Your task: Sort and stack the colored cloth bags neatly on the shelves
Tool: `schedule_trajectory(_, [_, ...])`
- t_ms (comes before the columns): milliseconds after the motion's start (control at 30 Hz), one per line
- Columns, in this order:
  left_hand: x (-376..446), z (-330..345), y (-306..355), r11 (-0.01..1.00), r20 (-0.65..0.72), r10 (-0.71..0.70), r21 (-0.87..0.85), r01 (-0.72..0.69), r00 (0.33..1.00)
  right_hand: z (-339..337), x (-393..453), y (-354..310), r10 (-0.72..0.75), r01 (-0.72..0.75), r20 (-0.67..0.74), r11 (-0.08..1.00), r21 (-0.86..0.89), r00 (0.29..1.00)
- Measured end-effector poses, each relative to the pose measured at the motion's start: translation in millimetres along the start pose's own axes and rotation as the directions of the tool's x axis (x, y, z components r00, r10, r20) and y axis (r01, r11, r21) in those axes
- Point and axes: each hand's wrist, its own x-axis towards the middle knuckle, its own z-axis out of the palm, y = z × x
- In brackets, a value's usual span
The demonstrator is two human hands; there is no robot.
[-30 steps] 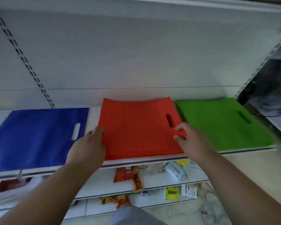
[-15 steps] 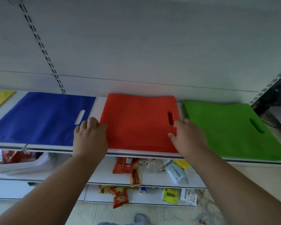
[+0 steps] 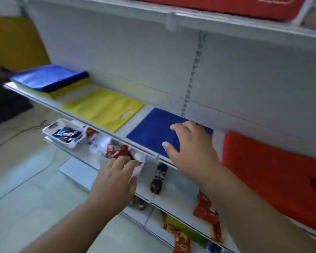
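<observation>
A blue cloth bag lies flat on the white shelf. My right hand hovers over its right part, fingers spread and loose, holding nothing. My left hand hangs lower, in front of the shelf edge, fingers loosely bent and empty. To the right lies the red bag with its handle slot. A yellow bag lies left of the blue one. Farther left sits a stack with blue bags on top of yellow ones.
The lower shelf holds a white basket of snacks, red snack packets and a dark bottle. More packets lie on the shelves below. A red box sits on the upper shelf. Floor and a cable are at left.
The view has swung left along the shelf. Both hands have left the red bag; my right hand is now over the blue bag and my left hand has dropped below the shelf edge.
</observation>
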Motion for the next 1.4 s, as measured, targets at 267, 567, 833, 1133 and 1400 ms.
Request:
schedule_trajectory(267, [-56.3,-84.7,-227.9,0.948,-0.093,-0.307,0.061,0.313,0.947,78.0,99.8,-241.3,-0.206,0.206,-0.022,0.956,0.211,0.978])
schedule_trajectory(567, [7.0,-98.0,-398.4,0.882,-0.137,-0.460,0.042,0.469,0.877,161.6,236.2,-351.8,-0.285,0.284,-0.026,0.936,0.210,0.958])
schedule_trajectory(833, [89.9,-132.9,-551.3,0.871,-0.196,-0.474,0.044,0.490,0.859,215.7,389.3,-444.2,-0.243,0.224,0.070,0.952,0.209,0.968])
schedule_trajectory(1133, [197.2,-92.6,-718.4,0.978,-0.188,-0.207,-0.019,0.208,0.960,270.3,471.6,-487.6,0.063,-0.060,-0.088,0.997,0.045,0.994])
schedule_trajectory(1400, [281.6,-101.3,-795.8,0.999,0.013,0.029,-0.032,-0.029,0.999,298.0,451.6,-496.0,0.499,-0.510,-0.123,0.856,-0.083,0.858])
